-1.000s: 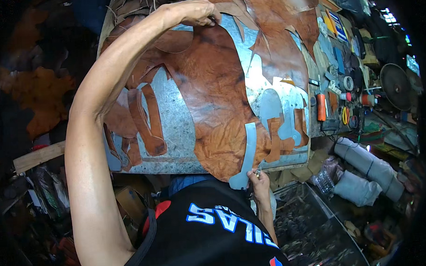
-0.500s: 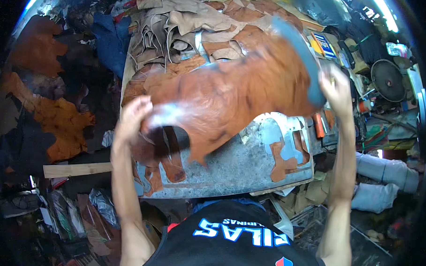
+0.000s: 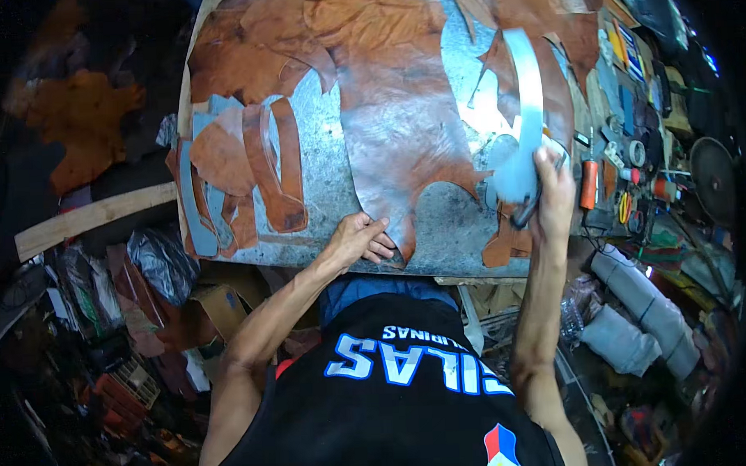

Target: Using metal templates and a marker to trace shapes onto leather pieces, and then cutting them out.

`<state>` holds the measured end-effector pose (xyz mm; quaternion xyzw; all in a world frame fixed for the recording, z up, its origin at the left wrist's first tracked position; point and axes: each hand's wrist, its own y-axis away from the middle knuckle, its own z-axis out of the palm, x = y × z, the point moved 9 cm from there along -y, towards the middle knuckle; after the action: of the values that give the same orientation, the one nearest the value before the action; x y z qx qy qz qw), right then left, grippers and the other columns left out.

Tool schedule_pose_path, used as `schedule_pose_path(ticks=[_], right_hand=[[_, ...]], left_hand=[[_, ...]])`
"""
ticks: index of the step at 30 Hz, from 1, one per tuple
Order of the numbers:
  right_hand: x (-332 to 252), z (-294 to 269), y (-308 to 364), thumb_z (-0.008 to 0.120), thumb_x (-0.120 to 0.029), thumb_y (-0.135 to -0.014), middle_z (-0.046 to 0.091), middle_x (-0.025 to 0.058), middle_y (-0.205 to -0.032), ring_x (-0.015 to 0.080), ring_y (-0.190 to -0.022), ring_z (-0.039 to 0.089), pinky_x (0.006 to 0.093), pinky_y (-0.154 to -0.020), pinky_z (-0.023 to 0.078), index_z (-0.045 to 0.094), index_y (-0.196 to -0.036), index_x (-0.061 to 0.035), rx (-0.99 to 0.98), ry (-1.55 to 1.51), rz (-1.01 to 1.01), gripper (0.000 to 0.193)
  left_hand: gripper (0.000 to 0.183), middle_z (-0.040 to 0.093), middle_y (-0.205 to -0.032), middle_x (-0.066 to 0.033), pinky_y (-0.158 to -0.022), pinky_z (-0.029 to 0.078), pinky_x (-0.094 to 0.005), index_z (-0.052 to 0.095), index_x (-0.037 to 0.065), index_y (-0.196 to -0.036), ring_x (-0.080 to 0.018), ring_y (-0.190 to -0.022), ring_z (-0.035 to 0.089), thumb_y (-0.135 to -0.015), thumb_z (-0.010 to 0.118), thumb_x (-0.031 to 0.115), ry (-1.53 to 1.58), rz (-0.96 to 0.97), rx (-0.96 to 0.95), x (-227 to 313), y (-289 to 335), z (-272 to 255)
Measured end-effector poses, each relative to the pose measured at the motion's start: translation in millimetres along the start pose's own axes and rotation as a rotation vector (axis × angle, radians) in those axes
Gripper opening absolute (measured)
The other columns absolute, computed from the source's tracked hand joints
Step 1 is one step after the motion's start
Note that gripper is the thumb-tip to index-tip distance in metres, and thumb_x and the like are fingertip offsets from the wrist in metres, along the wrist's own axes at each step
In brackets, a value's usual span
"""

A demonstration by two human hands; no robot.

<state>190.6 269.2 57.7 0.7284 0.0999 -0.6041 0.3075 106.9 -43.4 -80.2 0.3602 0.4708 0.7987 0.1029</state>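
A large brown leather piece [image 3: 410, 125] lies over the metal-topped table, its near corner reaching the front edge. My left hand [image 3: 363, 237] is at that corner, closed on the leather with thumb and fingers at its edge. Above the table's right side, my right hand [image 3: 552, 194] holds a curved, pale blue-grey template [image 3: 529, 96], raised and tilted, with glare along it. A dark object [image 3: 523, 214] shows beside the right fingers; its kind is unclear.
Brown leather strips and offcuts [image 3: 280, 170] lie at the table's left. More leather [image 3: 374, 19] covers the back. Along the right stand an orange cylinder [image 3: 589, 184], tape [image 3: 636, 151] and scissors [image 3: 625, 208]. A wooden plank [image 3: 97, 218] juts out left.
The leather piece, held up across both hands before, now lies on the table. My left hand has moved right and nearer to me; my right hand has come inward with the curved template.
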Motion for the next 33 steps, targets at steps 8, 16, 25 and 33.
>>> schedule_pose_path(ticks=[8,16,25,33], right_hand=[[72.0,-6.2,90.7,0.062,-0.018,-0.093,0.062,0.0045,-0.087,0.0078,-0.059,0.057,0.0205,-0.047,0.044,0.05,-0.129,0.0044,-0.126,0.007,0.312,0.044],[89.4,-17.3,112.8,0.062,-0.013,-0.092,0.063,0.0021,-0.081,0.0066,-0.055,0.057,0.0188,-0.043,0.045,0.057,-0.107,-0.0035,-0.169,-0.013,0.443,0.018],[84.2,-12.1,113.7,0.062,-0.011,-0.092,0.061,0.0011,-0.078,0.0071,-0.051,0.055,0.0201,-0.045,0.045,0.055,-0.118,-0.0005,-0.145,0.036,0.353,0.029],[71.1,-4.3,117.7,0.062,-0.01,-0.092,0.06,0.0001,-0.075,0.005,-0.055,0.053,0.0198,-0.048,0.042,0.059,-0.111,0.0005,-0.112,0.252,0.352,0.022]], left_hand=[[0.042,0.069,-0.087,-0.0202,-0.057,0.058,-0.0311,0.052,-0.005,-0.098,-0.0256,-0.072,0.071,-0.099,0.052,0.037,0.093,-0.145,-0.149,-17.2,10.2,28.3],[0.056,0.063,-0.072,-0.0113,-0.053,0.05,-0.0307,0.052,0.003,-0.097,-0.0194,-0.056,0.061,-0.099,0.037,0.057,0.53,-0.361,-0.497,-42.7,24.8,78.6],[0.046,0.062,-0.057,-0.0062,-0.048,0.049,-0.037,0.068,-0.001,-0.086,-0.0212,-0.051,0.061,-0.096,0.05,0.04,-0.869,0.319,-0.18,7.2,31.5,47.3],[0.057,0.04,-0.146,-0.0165,-0.111,0.025,-0.0587,0.06,0.008,-0.125,-0.0416,-0.14,0.025,-0.08,0.071,0.042,-1.408,0.968,0.504,136.7,13.8,-8.1]])
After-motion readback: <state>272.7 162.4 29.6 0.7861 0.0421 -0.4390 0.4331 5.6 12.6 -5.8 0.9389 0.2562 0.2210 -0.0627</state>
